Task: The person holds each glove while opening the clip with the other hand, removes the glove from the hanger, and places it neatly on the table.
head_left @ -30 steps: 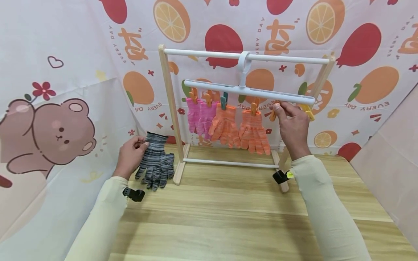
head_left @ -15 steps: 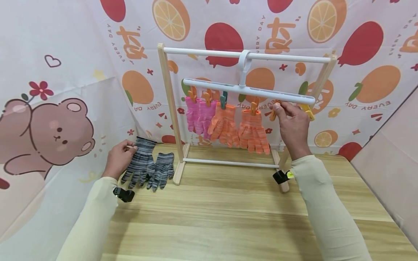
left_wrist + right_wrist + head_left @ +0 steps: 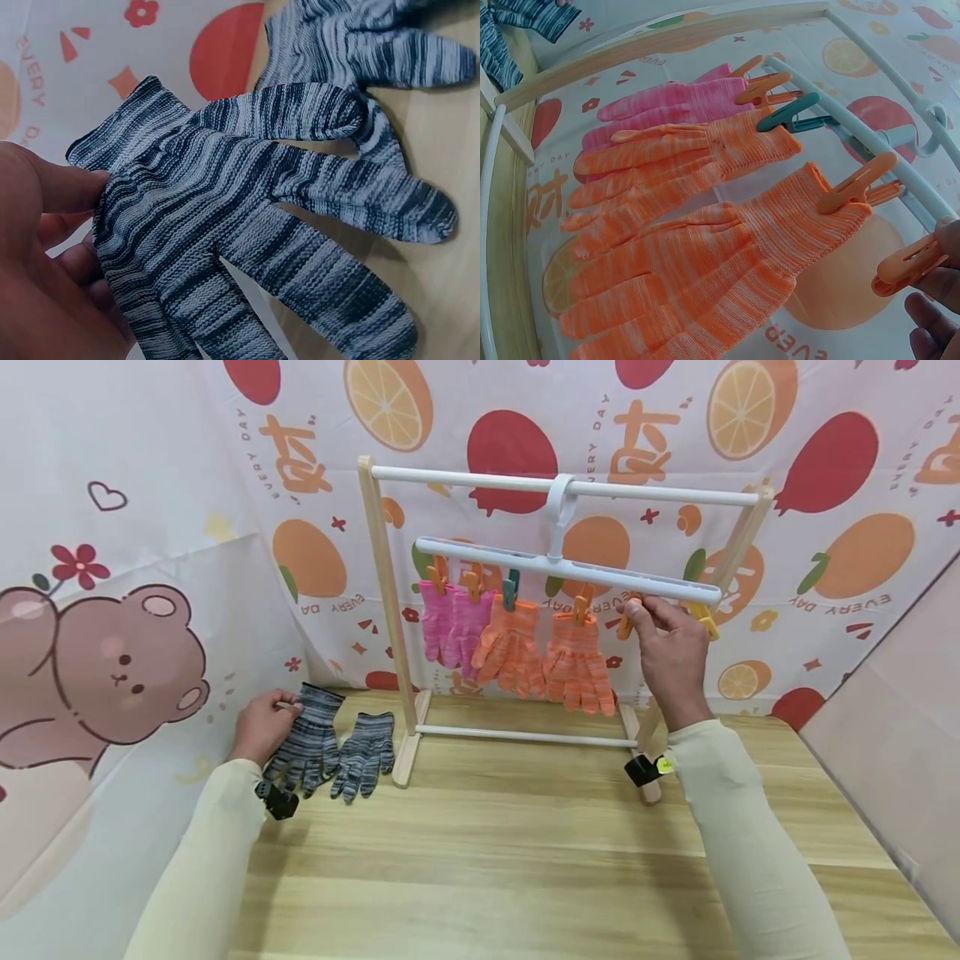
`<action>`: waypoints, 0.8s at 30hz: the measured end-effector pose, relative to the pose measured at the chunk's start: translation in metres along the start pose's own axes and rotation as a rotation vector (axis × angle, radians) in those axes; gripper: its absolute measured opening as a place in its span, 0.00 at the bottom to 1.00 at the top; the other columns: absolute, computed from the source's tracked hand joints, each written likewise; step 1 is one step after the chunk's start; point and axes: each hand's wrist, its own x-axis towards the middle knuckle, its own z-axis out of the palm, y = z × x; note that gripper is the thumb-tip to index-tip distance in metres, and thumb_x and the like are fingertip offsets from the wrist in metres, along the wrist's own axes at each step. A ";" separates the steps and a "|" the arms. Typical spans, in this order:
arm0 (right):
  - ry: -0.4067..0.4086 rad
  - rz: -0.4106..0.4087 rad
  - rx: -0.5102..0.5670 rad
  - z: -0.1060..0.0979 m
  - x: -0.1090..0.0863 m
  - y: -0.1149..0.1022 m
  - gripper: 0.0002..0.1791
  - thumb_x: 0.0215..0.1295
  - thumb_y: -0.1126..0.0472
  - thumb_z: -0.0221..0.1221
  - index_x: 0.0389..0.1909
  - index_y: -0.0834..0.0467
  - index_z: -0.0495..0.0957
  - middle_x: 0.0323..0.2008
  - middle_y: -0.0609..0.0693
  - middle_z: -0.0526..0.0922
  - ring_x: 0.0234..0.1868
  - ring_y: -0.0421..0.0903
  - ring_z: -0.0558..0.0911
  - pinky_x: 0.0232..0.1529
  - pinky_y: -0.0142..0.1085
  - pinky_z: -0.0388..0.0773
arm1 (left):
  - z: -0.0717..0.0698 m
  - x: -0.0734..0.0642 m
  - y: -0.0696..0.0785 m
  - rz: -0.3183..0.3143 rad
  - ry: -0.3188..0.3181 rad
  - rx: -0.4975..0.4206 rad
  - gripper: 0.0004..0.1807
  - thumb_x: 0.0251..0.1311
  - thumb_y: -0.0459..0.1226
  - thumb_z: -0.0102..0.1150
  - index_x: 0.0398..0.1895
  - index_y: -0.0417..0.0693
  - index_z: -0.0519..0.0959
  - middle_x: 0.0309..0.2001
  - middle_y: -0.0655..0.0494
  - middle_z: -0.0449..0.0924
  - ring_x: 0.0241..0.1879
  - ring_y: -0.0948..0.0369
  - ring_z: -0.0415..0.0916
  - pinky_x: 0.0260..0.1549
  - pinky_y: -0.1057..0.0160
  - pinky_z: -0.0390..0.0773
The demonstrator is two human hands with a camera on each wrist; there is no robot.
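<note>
My left hand pinches a grey-and-black striped knit glove near its cuff, thumb on top; the glove's fingers point down toward the table. A matching striped glove lies just to its right. At the right end of the white hanger, my right hand pinches an orange clothespin between thumb and fingers. No glove hangs from that clothespin. Two orange gloves and two pink gloves hang from the hanger by clothespins, one of them green.
A wooden rack with a white top rod carries the hanger. Its feet stand on the wooden table. Behind my right hand is a yellow clothespin. Printed cloth walls enclose the back and sides.
My left hand has drawn one striped glove leftward, so the two gloves that overlapped now lie side by side. My right hand keeps its hold on the clothespin.
</note>
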 end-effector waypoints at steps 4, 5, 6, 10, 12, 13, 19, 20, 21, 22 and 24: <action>-0.012 0.005 0.024 0.000 -0.001 0.001 0.19 0.72 0.48 0.61 0.55 0.55 0.86 0.48 0.52 0.87 0.54 0.39 0.80 0.48 0.32 0.76 | 0.006 0.005 -0.005 0.012 0.007 0.017 0.17 0.74 0.41 0.51 0.53 0.35 0.77 0.50 0.33 0.79 0.39 0.45 0.73 0.32 0.55 0.69; -0.010 -0.001 0.027 0.000 -0.001 0.001 0.19 0.73 0.49 0.61 0.55 0.56 0.86 0.48 0.52 0.87 0.54 0.39 0.80 0.47 0.32 0.76 | 0.007 0.006 -0.006 0.016 0.009 0.023 0.16 0.74 0.40 0.51 0.52 0.35 0.77 0.49 0.33 0.79 0.39 0.46 0.74 0.31 0.55 0.69; -0.008 -0.006 0.029 0.000 0.000 0.002 0.19 0.73 0.49 0.61 0.54 0.57 0.86 0.48 0.52 0.88 0.53 0.39 0.80 0.46 0.32 0.76 | 0.009 0.008 -0.007 0.018 0.013 0.027 0.16 0.73 0.40 0.52 0.51 0.35 0.78 0.48 0.33 0.79 0.39 0.46 0.74 0.31 0.55 0.69; 0.000 -0.025 0.031 0.002 0.001 0.004 0.19 0.73 0.49 0.61 0.53 0.59 0.86 0.46 0.52 0.88 0.50 0.40 0.80 0.43 0.30 0.74 | 0.013 0.013 -0.014 0.018 0.010 0.058 0.15 0.72 0.39 0.52 0.49 0.34 0.78 0.49 0.32 0.79 0.38 0.45 0.73 0.31 0.56 0.68; 0.001 -0.028 0.031 0.003 0.002 0.005 0.20 0.73 0.49 0.61 0.53 0.59 0.86 0.46 0.52 0.88 0.49 0.40 0.80 0.42 0.31 0.73 | 0.014 0.015 -0.017 0.012 0.000 0.072 0.15 0.72 0.39 0.52 0.49 0.34 0.78 0.50 0.32 0.79 0.38 0.45 0.73 0.31 0.56 0.68; 0.002 -0.029 0.029 0.003 0.002 0.005 0.20 0.73 0.49 0.61 0.53 0.59 0.86 0.46 0.52 0.88 0.48 0.40 0.80 0.41 0.31 0.73 | 0.014 0.016 -0.019 0.011 -0.004 0.080 0.15 0.72 0.39 0.52 0.49 0.35 0.78 0.50 0.32 0.79 0.39 0.45 0.73 0.31 0.56 0.68; -0.006 -0.021 0.043 0.004 0.003 0.005 0.20 0.73 0.49 0.61 0.55 0.59 0.85 0.47 0.54 0.87 0.50 0.40 0.80 0.41 0.30 0.73 | 0.018 0.019 -0.023 -0.004 -0.028 0.106 0.17 0.71 0.38 0.53 0.52 0.32 0.78 0.51 0.31 0.79 0.39 0.44 0.75 0.30 0.55 0.69; -0.010 -0.020 0.046 0.005 0.003 0.005 0.20 0.73 0.49 0.61 0.55 0.59 0.85 0.48 0.54 0.87 0.50 0.40 0.80 0.41 0.30 0.74 | 0.019 0.019 -0.023 -0.007 -0.033 0.113 0.17 0.71 0.38 0.53 0.52 0.31 0.78 0.52 0.30 0.79 0.39 0.43 0.75 0.31 0.55 0.70; -0.010 -0.018 0.046 0.004 0.003 0.005 0.20 0.73 0.50 0.61 0.55 0.59 0.85 0.48 0.55 0.87 0.50 0.40 0.81 0.41 0.30 0.74 | 0.019 0.020 -0.024 -0.009 -0.037 0.121 0.18 0.71 0.38 0.53 0.53 0.30 0.78 0.52 0.30 0.79 0.40 0.43 0.76 0.31 0.54 0.71; -0.011 -0.016 0.045 0.004 0.004 0.005 0.20 0.73 0.50 0.61 0.55 0.60 0.85 0.48 0.55 0.88 0.51 0.41 0.81 0.41 0.31 0.74 | 0.020 0.020 -0.025 -0.012 -0.043 0.129 0.19 0.71 0.38 0.53 0.54 0.29 0.77 0.53 0.29 0.78 0.41 0.42 0.76 0.32 0.53 0.71; -0.010 -0.012 0.032 0.004 0.004 0.005 0.21 0.73 0.50 0.61 0.56 0.60 0.84 0.48 0.55 0.87 0.52 0.41 0.81 0.44 0.30 0.75 | 0.022 0.021 -0.026 -0.014 -0.052 0.144 0.20 0.71 0.38 0.52 0.55 0.28 0.77 0.54 0.29 0.78 0.44 0.40 0.76 0.35 0.50 0.73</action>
